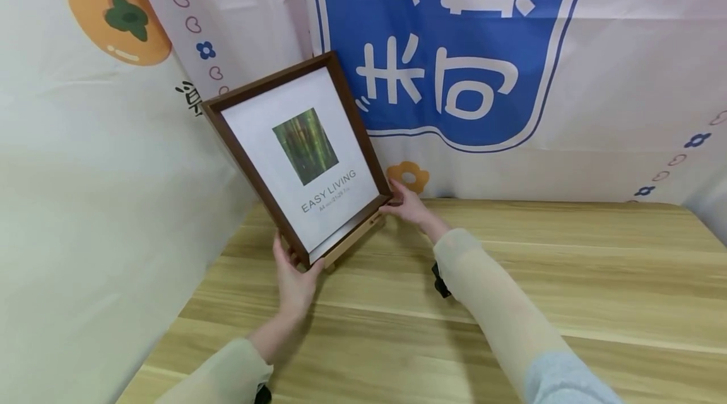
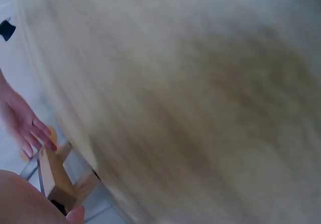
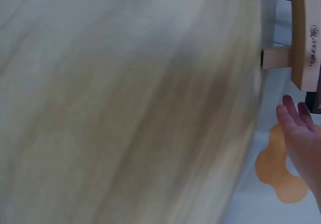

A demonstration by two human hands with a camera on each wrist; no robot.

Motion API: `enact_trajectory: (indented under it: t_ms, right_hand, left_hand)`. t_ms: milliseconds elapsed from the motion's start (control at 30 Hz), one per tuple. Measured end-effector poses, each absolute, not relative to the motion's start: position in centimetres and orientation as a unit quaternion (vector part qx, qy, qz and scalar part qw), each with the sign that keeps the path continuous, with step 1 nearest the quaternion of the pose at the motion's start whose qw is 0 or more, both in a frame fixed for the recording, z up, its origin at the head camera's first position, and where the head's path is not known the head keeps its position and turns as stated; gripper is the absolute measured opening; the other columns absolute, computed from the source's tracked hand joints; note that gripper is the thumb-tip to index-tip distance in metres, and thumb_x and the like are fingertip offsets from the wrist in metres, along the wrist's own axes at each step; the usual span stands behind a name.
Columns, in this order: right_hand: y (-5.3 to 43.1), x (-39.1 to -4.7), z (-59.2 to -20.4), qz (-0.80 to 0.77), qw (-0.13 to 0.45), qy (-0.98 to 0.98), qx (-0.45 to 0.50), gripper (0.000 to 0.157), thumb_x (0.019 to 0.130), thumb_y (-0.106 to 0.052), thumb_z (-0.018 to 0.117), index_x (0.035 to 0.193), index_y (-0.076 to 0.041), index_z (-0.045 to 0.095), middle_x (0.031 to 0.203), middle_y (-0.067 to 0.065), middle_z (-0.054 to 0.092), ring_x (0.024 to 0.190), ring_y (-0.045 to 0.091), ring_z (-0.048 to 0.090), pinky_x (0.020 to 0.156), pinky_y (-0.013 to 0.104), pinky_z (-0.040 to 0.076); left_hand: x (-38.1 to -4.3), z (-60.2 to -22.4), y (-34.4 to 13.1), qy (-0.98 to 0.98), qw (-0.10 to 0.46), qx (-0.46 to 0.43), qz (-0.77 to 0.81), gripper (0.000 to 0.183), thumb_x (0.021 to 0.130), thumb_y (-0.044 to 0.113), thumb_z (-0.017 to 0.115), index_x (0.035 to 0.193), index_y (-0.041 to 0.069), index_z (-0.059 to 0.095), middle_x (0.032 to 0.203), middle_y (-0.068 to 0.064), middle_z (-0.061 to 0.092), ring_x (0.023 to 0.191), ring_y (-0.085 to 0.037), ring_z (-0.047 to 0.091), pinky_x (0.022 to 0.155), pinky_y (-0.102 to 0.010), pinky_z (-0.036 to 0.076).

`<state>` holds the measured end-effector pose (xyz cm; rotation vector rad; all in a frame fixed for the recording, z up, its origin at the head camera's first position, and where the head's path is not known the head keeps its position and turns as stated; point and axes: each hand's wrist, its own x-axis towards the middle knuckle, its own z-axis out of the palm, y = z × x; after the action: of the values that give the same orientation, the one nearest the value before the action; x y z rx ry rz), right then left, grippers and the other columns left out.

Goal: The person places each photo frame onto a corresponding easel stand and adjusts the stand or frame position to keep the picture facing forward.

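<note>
Picture frame, between left hand and right hand, each gripping its nearest lower corner: probably stiff, light, fragile-fronted; hold by edges

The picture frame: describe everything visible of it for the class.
The picture frame has a brown, wood-looking border around a white sheet with a small green bamboo-like image, the words EASY LIVING and smaller print beneath. It stands in portrait, seemingly leaning back, on the ledge of a pale wooden stand on the table, before the cloth backdrop. The left hand and right hand appear to touch its lower corners.
</note>
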<state>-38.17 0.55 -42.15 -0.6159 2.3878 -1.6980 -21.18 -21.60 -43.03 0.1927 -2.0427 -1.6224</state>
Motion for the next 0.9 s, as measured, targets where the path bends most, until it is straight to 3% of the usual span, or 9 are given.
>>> enact_trajectory:
  t_ms: [200,700,900]
  right_hand:
    - [0.3,-38.3,-43.2,-0.556,0.08,0.8,-0.213,0.082,0.081,-0.014,0.067,0.144,-0.007,0.014,0.143,0.017,0.022,0.122,0.032,0.036,0.101,0.039,0.032]
    - [0.3,-38.4,-43.5,-0.559,0.092,0.8,-0.199,0.077,0.085,-0.014,0.063,0.143,-0.005,0.013,0.144,0.019,0.02,0.121,0.033,0.036,0.1,0.039,0.033]
    - [0.3,-38.5,-43.4,-0.561,0.096,0.791,-0.223,0.075,0.085,-0.012,0.062,0.144,-0.008,0.016,0.134,0.019,0.037,0.111,0.031,0.045,0.091,0.039,0.042]
  left_hand:
    - [-21.3,-43.8,-21.0,-0.758,0.264,0.065,-0.592,0.102,0.069,-0.015,0.066,0.144,0.022,0.007,0.126,-0.022,0.041,0.108,-0.036,0.045,0.093,-0.044,0.04]
    - [-21.3,-43.7,-21.0,-0.754,0.235,0.076,-0.608,0.091,0.077,-0.009,0.062,0.143,0.02,0.008,0.127,-0.019,0.04,0.112,-0.031,0.043,0.094,-0.04,0.039]
    - [-21.4,-43.7,-21.5,-0.754,0.22,0.095,-0.611,0.092,0.078,-0.008,0.062,0.143,0.028,0.007,0.124,-0.017,0.042,0.099,-0.03,0.05,0.066,-0.044,0.053]
